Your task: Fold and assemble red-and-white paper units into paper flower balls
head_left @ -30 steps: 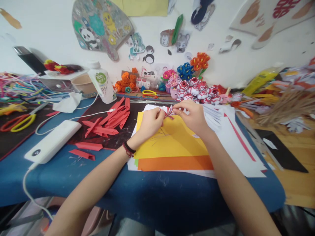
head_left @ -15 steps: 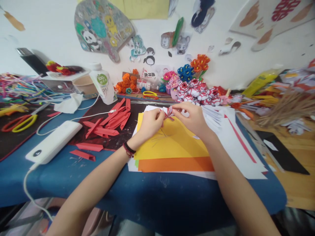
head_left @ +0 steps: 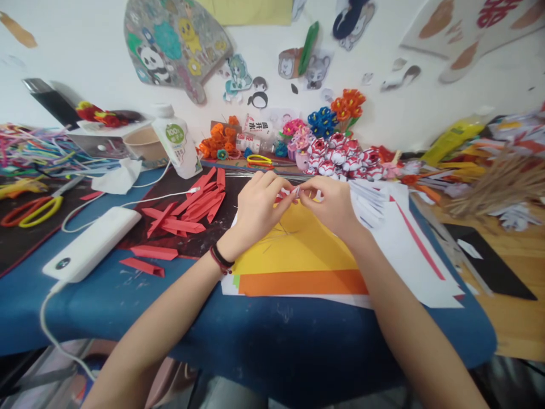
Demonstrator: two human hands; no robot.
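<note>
Above the far part of the yellow paper, a small red-and-white folded paper piece is pinched between both hands. My left hand grips its left side, largely covering it. On its right side, my right hand closes thumb and fingers. The fingertips of the two hands nearly meet. Thin wires lie on the yellow sheet below. Red folded paper strips are piled left of my left hand, with white folded pieces to the right of my right hand.
A white power bank with a cable lies at the left, near scissors. A white bottle stands behind the red strips. Red-and-white paper flowers line the back. A black sheet lies at the right.
My left hand has turned and its fingers now reach over the folded piece, hiding more of it. My right hand stays at the piece's right side. The view has shifted slightly.
</note>
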